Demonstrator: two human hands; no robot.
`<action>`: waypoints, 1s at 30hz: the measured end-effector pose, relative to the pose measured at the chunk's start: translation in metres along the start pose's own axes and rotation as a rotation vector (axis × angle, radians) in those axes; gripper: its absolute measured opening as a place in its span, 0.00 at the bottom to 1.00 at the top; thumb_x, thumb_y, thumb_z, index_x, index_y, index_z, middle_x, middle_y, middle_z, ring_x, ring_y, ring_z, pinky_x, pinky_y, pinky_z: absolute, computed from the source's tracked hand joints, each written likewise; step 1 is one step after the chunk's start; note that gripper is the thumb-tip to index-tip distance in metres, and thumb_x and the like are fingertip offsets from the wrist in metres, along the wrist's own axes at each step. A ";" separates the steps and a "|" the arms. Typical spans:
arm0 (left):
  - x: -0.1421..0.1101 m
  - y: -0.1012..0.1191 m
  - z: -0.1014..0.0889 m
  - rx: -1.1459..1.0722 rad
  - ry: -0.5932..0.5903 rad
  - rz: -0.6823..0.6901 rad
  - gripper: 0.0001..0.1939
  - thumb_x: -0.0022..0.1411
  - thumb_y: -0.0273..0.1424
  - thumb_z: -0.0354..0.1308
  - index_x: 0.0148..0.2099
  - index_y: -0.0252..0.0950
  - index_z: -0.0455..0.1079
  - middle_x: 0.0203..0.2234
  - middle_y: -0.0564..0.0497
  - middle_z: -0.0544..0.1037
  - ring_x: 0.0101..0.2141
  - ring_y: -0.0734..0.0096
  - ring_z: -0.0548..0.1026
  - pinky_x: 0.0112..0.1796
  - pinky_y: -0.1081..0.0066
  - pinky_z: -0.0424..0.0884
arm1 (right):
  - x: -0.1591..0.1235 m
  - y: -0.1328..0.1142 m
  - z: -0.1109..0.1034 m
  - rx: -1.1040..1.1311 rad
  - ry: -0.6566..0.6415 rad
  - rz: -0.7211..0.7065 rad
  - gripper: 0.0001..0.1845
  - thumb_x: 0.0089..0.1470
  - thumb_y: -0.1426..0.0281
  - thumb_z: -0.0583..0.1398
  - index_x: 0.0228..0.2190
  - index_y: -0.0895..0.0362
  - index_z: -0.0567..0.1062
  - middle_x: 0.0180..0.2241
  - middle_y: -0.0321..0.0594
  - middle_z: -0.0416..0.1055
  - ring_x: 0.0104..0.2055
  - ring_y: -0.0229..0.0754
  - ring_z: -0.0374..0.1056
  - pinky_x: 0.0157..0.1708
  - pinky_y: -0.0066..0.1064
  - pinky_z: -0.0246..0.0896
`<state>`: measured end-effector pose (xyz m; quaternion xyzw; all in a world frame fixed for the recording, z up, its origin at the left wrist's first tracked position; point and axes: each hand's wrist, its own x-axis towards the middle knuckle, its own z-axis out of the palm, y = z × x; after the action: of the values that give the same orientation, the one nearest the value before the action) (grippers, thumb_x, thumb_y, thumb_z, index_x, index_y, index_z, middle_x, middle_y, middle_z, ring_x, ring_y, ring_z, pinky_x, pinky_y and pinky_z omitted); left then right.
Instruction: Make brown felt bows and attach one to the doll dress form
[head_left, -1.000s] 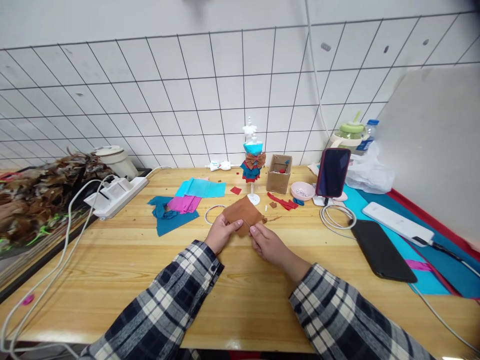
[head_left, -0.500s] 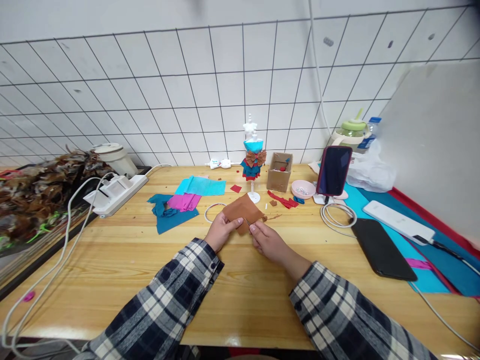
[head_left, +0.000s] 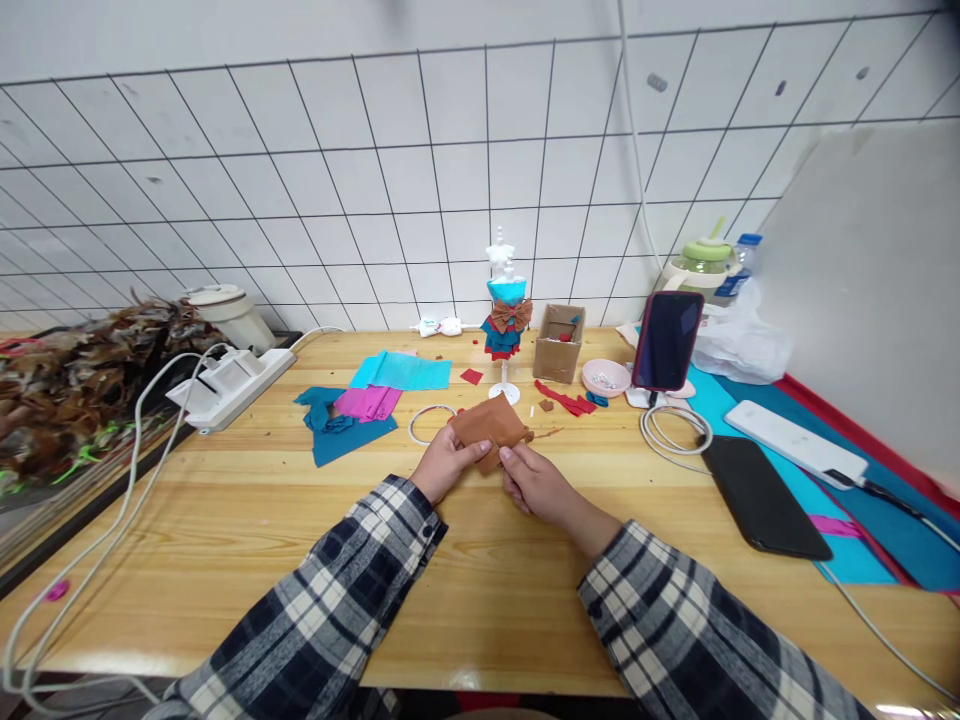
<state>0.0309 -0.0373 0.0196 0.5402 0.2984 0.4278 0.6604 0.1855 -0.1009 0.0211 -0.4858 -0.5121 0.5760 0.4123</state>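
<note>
A piece of brown crepe paper (head_left: 489,420) is held just above the table between my two hands. My left hand (head_left: 448,462) pinches it at the left, thumb on top and the other fingers underneath. My right hand (head_left: 534,480) grips its lower right edge between thumb and fingertips. Behind the paper stands a small white dress form (head_left: 501,262), upright on a round base. It wears a turquoise and dark blue dress with red trim and a brown bow (head_left: 511,316) at the waist. A white ring (head_left: 411,430) lies left of the paper.
Turquoise paper (head_left: 405,371), pink and dark blue pieces lie left. A small cardboard box (head_left: 558,345), red scraps (head_left: 566,400) and a pink bowl (head_left: 606,377) stand beyond my right hand. Farther right are a propped phone (head_left: 670,340), cables and a black flat object (head_left: 765,500). A power strip (head_left: 232,388) sits left.
The brown paper has tilted lower and shifted slightly right, with my left hand following. My right hand has barely moved. Both hands keep their hold.
</note>
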 end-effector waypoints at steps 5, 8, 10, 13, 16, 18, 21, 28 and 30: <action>-0.001 0.002 0.002 0.023 -0.012 0.013 0.29 0.51 0.33 0.68 0.55 0.33 0.68 0.51 0.42 0.75 0.52 0.53 0.72 0.55 0.57 0.63 | 0.001 0.003 0.000 -0.005 0.023 -0.011 0.20 0.58 0.48 0.50 0.31 0.53 0.60 0.15 0.25 0.56 0.13 0.32 0.50 0.13 0.27 0.46; -0.001 0.003 0.003 0.045 -0.028 0.021 0.31 0.51 0.33 0.67 0.57 0.33 0.67 0.51 0.42 0.75 0.53 0.53 0.71 0.55 0.57 0.64 | 0.003 0.008 -0.001 -0.039 0.035 -0.049 0.21 0.57 0.48 0.50 0.29 0.53 0.60 0.15 0.26 0.56 0.13 0.32 0.50 0.15 0.27 0.47; -0.001 0.004 0.004 0.059 -0.040 0.023 0.31 0.52 0.34 0.67 0.57 0.33 0.66 0.52 0.42 0.75 0.53 0.52 0.71 0.55 0.57 0.64 | 0.004 0.012 -0.001 -0.063 0.042 -0.075 0.21 0.58 0.49 0.49 0.28 0.53 0.59 0.15 0.26 0.56 0.14 0.33 0.50 0.16 0.27 0.47; -0.001 0.004 0.004 0.071 -0.041 0.026 0.32 0.51 0.35 0.67 0.58 0.34 0.66 0.52 0.42 0.74 0.53 0.52 0.71 0.55 0.57 0.64 | 0.005 0.015 -0.002 -0.080 0.043 -0.095 0.20 0.60 0.51 0.48 0.27 0.53 0.59 0.15 0.27 0.56 0.14 0.33 0.51 0.16 0.27 0.48; -0.001 0.004 0.004 0.069 -0.031 0.012 0.32 0.51 0.35 0.68 0.57 0.33 0.66 0.52 0.41 0.74 0.53 0.52 0.71 0.54 0.57 0.65 | 0.007 0.017 -0.002 -0.106 0.054 -0.096 0.20 0.60 0.52 0.47 0.25 0.52 0.58 0.15 0.29 0.56 0.15 0.33 0.51 0.17 0.27 0.48; -0.001 0.004 0.003 0.059 -0.041 0.004 0.32 0.51 0.35 0.68 0.57 0.33 0.66 0.51 0.41 0.75 0.52 0.52 0.72 0.54 0.57 0.65 | 0.007 0.016 -0.002 -0.129 0.062 -0.096 0.20 0.61 0.52 0.47 0.24 0.52 0.58 0.15 0.30 0.57 0.15 0.34 0.52 0.17 0.28 0.48; 0.000 0.003 0.001 0.019 -0.050 0.017 0.29 0.54 0.36 0.65 0.57 0.33 0.66 0.52 0.41 0.74 0.53 0.52 0.71 0.54 0.57 0.64 | 0.007 0.015 -0.002 -0.139 0.062 -0.097 0.20 0.61 0.53 0.47 0.25 0.53 0.59 0.16 0.30 0.57 0.16 0.34 0.52 0.17 0.28 0.48; 0.003 0.002 -0.002 0.094 0.073 0.061 0.29 0.50 0.33 0.68 0.55 0.35 0.67 0.50 0.44 0.76 0.52 0.54 0.72 0.54 0.58 0.64 | 0.004 0.012 -0.002 -0.125 0.044 -0.060 0.20 0.59 0.51 0.50 0.28 0.54 0.62 0.16 0.29 0.57 0.15 0.34 0.52 0.16 0.27 0.48; 0.002 0.002 -0.002 0.123 0.072 0.066 0.29 0.50 0.33 0.68 0.55 0.35 0.68 0.50 0.44 0.76 0.51 0.54 0.72 0.54 0.58 0.64 | 0.004 0.011 -0.002 -0.094 0.026 -0.047 0.19 0.59 0.50 0.50 0.31 0.54 0.63 0.16 0.27 0.57 0.15 0.33 0.51 0.16 0.26 0.47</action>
<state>0.0300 -0.0343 0.0213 0.5735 0.3297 0.4495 0.6002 0.1866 -0.0981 0.0094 -0.4999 -0.5446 0.5350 0.4091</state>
